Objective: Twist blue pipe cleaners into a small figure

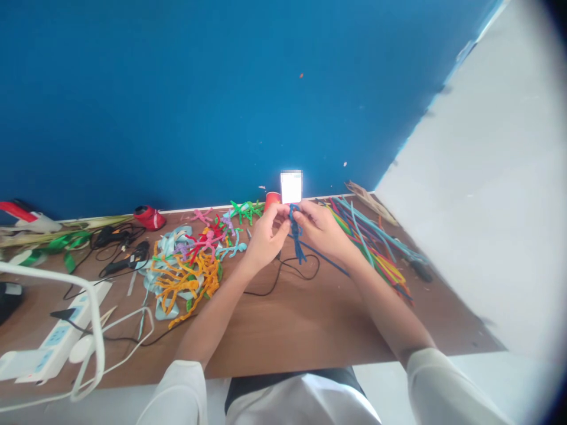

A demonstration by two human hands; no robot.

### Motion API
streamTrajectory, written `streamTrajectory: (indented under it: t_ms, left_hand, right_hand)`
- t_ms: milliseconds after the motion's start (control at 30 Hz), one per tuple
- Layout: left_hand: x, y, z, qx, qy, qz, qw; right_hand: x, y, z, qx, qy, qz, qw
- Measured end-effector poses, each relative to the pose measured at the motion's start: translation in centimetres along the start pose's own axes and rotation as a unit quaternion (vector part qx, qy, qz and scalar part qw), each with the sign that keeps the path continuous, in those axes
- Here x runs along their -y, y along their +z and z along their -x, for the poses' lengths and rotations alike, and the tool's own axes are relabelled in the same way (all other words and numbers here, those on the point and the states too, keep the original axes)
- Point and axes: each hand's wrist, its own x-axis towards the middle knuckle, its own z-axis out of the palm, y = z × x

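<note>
A dark blue figure of twisted pipe cleaner (pixel 298 241) hangs upright between my two hands above the table. My left hand (pixel 271 235) pinches its upper part from the left with thumb and fingers. From the other side, my right hand (pixel 322 229) grips the top of the same figure, fingers closed. A loose blue pipe cleaner strand (pixel 328 260) slants down to the right behind it; whether it joins the figure I cannot tell. Just beyond my hands stand a bright white screen (pixel 291 188) and a red cup (pixel 271 199).
Left of my hands lie many-coloured pipe cleaner figures (pixel 190 280) and pale blue ribbon (pixel 170 242). Straight pipe cleaners (pixel 376 236) spread at the right. Glue guns (pixel 128 260), a power strip (pixel 66 330) and a white lamp arm (pixel 95 319) occupy the left. A black cable (pixel 274 283) crosses the table.
</note>
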Motion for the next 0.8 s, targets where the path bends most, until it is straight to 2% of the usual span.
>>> streamTrajectory:
  t_ms: [167,267,367,467,633,700,800]
  left_hand:
    - [0.3,0.3,-0.1,-0.022,-0.025,0.035,0.999]
    - [0.3,0.3,-0.2,-0.037,-0.046,0.053,0.997]
    - [0.2,0.3,-0.1,0.009,-0.069,0.065,0.995]
    - [0.6,0.3,0.0,0.059,-0.086,0.052,0.993]
    - [1.5,0.0,-0.3,0.027,-0.095,0.067,0.993]
    - [1.3,-0.2,-0.5,0.021,-0.104,0.108,0.989]
    - [0.7,-0.5,-0.7,0.013,-0.125,0.173,0.977]
  right_hand:
    - [0.1,0.1,-0.1,-0.069,0.0,-0.016,0.998]
    - [-0.1,0.1,0.0,-0.071,0.06,-0.092,0.991]
    - [-0.1,0.3,0.1,-0.04,0.119,-0.222,0.967]
    - [0.1,0.4,-0.1,-0.021,0.132,-0.291,0.947]
    - [-0.5,0.5,-0.3,-0.056,0.137,-0.276,0.95]
    - [-1.1,0.7,-0.2,-0.04,0.128,-0.236,0.963]
    - [-1.6,1.3,0.0,0.018,0.118,-0.183,0.976]
